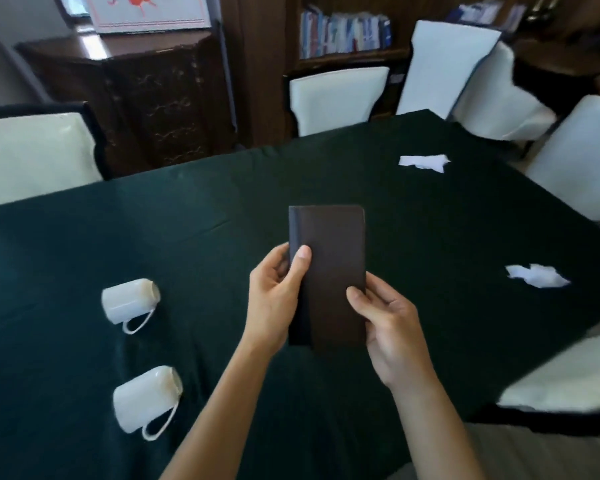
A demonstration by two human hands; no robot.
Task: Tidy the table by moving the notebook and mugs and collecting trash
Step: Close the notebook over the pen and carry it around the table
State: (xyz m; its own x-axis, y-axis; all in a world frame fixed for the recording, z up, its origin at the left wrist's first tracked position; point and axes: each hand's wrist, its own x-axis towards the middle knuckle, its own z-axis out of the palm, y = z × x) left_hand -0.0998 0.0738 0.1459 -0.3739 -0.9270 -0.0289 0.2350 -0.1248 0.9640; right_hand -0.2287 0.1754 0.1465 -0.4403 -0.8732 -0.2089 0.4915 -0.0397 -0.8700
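Note:
A closed dark brown notebook (329, 244) is held above the middle of the green-clothed table (201, 220). My left hand (276, 299) grips its left edge with the thumb on the cover. My right hand (388, 327) grips its lower right edge. Two white mugs lie on their sides to the left: one (129, 299) farther away, one (146, 396) nearer me. A crumpled white paper scrap (424, 163) lies at the far right of the table, and another scrap (537, 276) lies at the right edge.
White-covered chairs stand around the table: one at the left (32, 154), one at the far side (336, 97), several at the right (578, 157). A dark wooden cabinet (146, 98) and a bookshelf (343, 32) stand behind.

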